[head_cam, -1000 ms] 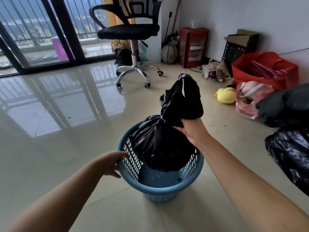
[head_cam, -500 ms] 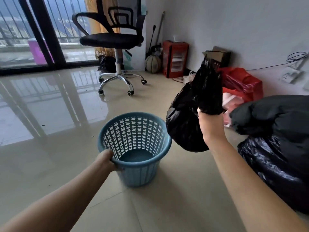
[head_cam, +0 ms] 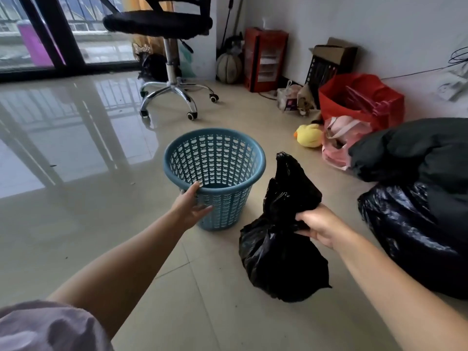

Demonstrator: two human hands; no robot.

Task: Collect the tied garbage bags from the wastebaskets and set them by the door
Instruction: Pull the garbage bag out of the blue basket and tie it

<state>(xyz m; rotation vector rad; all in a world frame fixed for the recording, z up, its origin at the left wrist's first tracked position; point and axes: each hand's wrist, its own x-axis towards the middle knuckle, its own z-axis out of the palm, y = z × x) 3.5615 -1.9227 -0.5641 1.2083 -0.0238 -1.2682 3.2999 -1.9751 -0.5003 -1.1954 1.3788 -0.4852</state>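
Right hand (head_cam: 319, 227): its grip is closed round the gathered neck of the black garbage bag (head_cam: 281, 252), fingers curled into the plastic.
Garbage bag: tied off, out of the basket, just to the right of it; its bulging bottom looks to rest on the floor (head_cam: 76, 224), and the loose top stands up above the fist.
Left hand (head_cam: 191, 206): fingers fairly straight, laid against the near rim and outer wall of the wastebasket (head_cam: 215, 173); the grip is open, touching rather than clasping.
Wastebasket: blue, perforated, upright on the tiles, no bag inside; the bottom shows through the mouth.
Right of the bag: a larger black sack (head_cam: 415, 231) on the floor with a dark bundle (head_cam: 415, 150) lying on top of it, near the held bag but apart from it.
Along the wall: a yellow duck toy (head_cam: 309, 135), a pink bag (head_cam: 339, 143), a red bag (head_cam: 359, 100), a cardboard box (head_cam: 334, 54), a red cabinet (head_cam: 264, 59).
Behind the basket: an office chair (head_cam: 164, 26) on a chrome wheeled base, standing before the glass balcony doors (head_cam: 50, 34).
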